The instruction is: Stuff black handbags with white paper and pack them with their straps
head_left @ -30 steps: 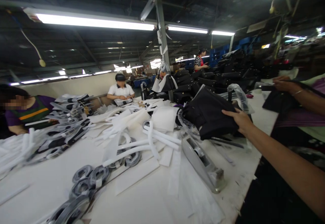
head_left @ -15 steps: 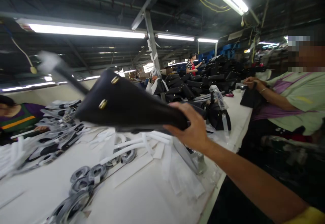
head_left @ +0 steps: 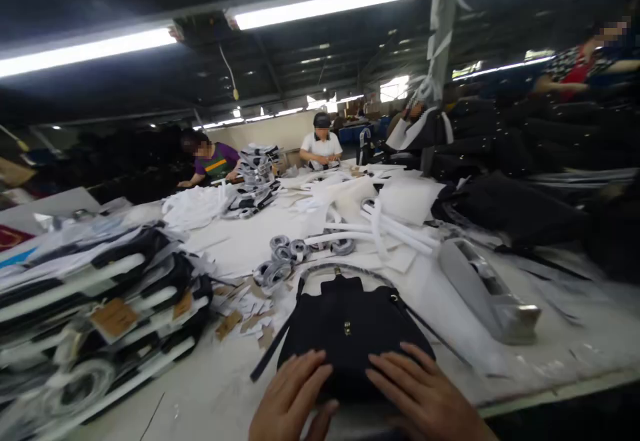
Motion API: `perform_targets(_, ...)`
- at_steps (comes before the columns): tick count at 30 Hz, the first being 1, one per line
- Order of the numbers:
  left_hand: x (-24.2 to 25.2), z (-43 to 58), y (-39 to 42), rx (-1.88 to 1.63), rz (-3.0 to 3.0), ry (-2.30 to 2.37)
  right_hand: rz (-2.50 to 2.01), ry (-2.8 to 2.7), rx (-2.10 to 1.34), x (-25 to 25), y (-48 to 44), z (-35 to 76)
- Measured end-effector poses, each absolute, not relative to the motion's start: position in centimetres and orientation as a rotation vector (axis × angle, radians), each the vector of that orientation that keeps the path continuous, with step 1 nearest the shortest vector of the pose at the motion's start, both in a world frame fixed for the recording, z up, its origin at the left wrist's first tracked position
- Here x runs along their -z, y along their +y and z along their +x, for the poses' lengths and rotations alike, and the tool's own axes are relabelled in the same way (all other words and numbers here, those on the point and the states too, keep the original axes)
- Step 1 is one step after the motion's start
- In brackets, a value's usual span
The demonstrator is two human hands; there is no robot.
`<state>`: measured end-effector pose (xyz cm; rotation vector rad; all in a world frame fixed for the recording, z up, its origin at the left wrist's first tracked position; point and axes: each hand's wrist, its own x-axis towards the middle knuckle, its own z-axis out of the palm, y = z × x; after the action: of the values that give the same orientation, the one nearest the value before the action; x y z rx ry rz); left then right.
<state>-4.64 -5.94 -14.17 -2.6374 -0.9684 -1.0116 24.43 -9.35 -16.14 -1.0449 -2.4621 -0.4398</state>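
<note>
A black handbag [head_left: 360,324] with a small gold clasp lies flat on the white table in front of me. Its handle, wrapped in a grey covering, arches away at the far side, and dark straps hang out left and right. On the bag's near left part rests my left hand [head_left: 295,394], fingers stretched out. My right hand [head_left: 420,388] lies on the near right part, its fingers also extended. Neither hand is closed round anything. The bag's near edge is partly hidden by my hands.
Left stands a stack of wrapped black bags [head_left: 100,308]. A grey tape dispenser [head_left: 487,294] sits at right. Beyond the bag lie wrapped strap coils [head_left: 287,254], paper scraps [head_left: 250,311] and white foam strips [head_left: 400,224]. Co-workers [head_left: 321,144] sit across the table; more black bags [head_left: 540,134] are piled right.
The black bag, held up in the air by one hand before, now lies on the table. That hand has let go, and both hands rest on it. My view has swung left.
</note>
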Motion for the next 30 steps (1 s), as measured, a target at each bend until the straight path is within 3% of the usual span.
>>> perform_targets(4, 13.8, -5.0, -3.3, 0.483, -2.738, -1.062, -1.276, -2.448, 0.270, 14.4, -8.3, 26.4)
perform_targets(8, 13.6, -4.5, -1.5, 0.303, -2.884, -1.190, -1.414, -2.419, 0.023, 16.4, -6.5, 27.6)
perform_targets(12, 13.6, -4.5, -2.5, 0.290, -2.927, -1.204, -1.405, -2.442, -0.045, 17.3, -7.0, 28.6)
perform_targets(20, 13.1, -2.8, -3.6, 0.255, -2.908, -1.169, -1.231, -2.619, -0.125, 13.2, -5.6, 26.4)
perform_targets(30, 20.9, -3.3, -3.0, 0.501, -2.662, -0.816, -1.154, -2.556, 0.194, 21.7, -5.2, 26.5)
